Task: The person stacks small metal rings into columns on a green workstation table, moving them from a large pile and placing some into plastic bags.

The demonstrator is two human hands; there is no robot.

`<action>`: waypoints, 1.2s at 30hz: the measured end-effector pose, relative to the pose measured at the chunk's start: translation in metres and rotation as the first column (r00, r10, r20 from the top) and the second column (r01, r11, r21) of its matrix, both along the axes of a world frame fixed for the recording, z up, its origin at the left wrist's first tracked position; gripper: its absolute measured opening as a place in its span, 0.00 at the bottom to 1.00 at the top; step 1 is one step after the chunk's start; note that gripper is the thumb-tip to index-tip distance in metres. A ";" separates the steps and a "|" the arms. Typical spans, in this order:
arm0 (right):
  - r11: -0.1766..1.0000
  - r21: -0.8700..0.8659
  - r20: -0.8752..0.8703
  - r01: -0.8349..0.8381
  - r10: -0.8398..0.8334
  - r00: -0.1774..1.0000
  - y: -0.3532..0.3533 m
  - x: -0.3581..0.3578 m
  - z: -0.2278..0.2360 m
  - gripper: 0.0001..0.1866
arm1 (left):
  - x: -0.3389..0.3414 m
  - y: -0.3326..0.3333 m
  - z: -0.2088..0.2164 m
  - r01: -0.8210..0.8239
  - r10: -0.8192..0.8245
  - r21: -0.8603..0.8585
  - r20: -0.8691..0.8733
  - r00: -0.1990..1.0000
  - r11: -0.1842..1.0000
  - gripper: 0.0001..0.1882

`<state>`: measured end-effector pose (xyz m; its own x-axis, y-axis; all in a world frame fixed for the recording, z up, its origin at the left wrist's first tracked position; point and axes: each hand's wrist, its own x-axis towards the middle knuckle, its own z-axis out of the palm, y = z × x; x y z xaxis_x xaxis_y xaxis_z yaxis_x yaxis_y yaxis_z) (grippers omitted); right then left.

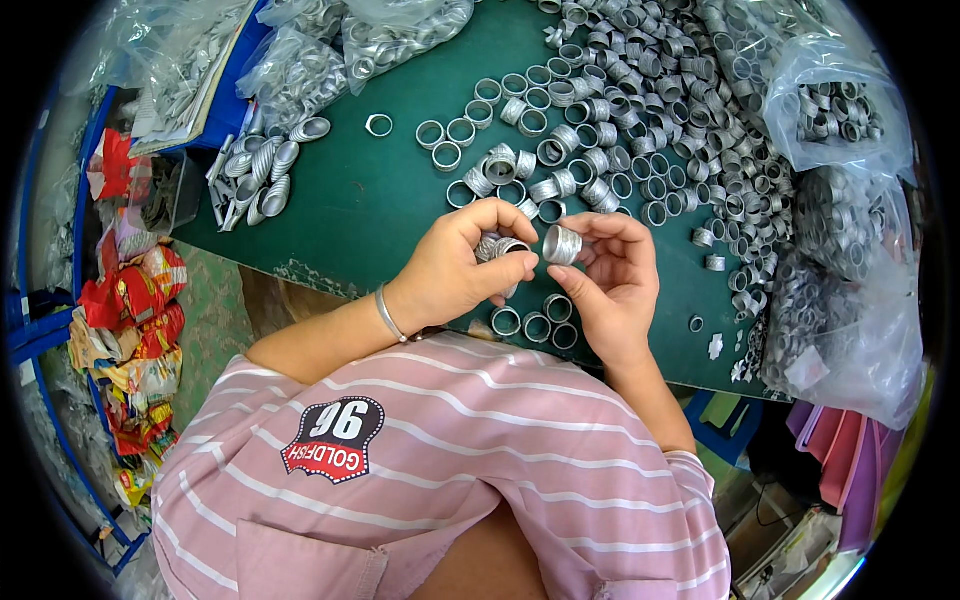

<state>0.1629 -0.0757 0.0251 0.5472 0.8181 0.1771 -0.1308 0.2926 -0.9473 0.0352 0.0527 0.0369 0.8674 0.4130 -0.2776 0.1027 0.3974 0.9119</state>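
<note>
Near the front edge of a green table (330,215), my left hand (460,260) is closed around a few silver metal rings (502,247), partly covered by its fingers. Between the thumb and fingers of my right hand (615,275) is one wide silver ring (562,245) with a textured outer band. The two hands are close together, their rings a small gap apart. Three rings (536,327) lie on the table just below the hands. Beyond them spreads a large heap of similar rings (650,100), some standing on end, others on their sides.
Curved metal pieces (258,170) are piled at the left, near a lone ring (379,125). Clear plastic bags of parts (300,70) lie at the back left. More bags (850,260) line the right edge. Colourful wrappers (140,320) hang off the left side, beside blue shelving.
</note>
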 end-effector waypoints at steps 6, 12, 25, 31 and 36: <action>0.996 0.073 0.365 0.054 -0.077 0.928 -0.002 -0.003 -0.002 0.26 | 0.000 0.004 0.009 0.103 -0.107 -0.063 -0.068 0.992 0.993 0.17; 0.997 0.043 0.379 0.059 -0.071 0.923 -0.003 -0.003 -0.003 0.28 | 0.000 0.003 0.007 0.115 -0.114 0.040 -0.030 0.993 0.993 0.15; 1.000 0.014 0.283 0.011 -0.014 0.959 -0.006 -0.003 -0.001 0.29 | -0.001 0.004 0.006 0.112 -0.111 0.058 -0.035 0.993 0.992 0.13; 0.999 -0.028 -0.074 -0.034 0.031 0.997 -0.007 -0.003 -0.003 0.21 | -0.003 0.002 0.012 -0.045 0.044 -0.008 -0.111 0.993 0.999 0.12; 0.957 0.117 -0.868 -0.265 0.228 0.441 0.012 0.000 0.011 0.24 | 0.018 0.007 0.020 -0.200 -0.095 0.791 0.309 0.946 0.578 0.18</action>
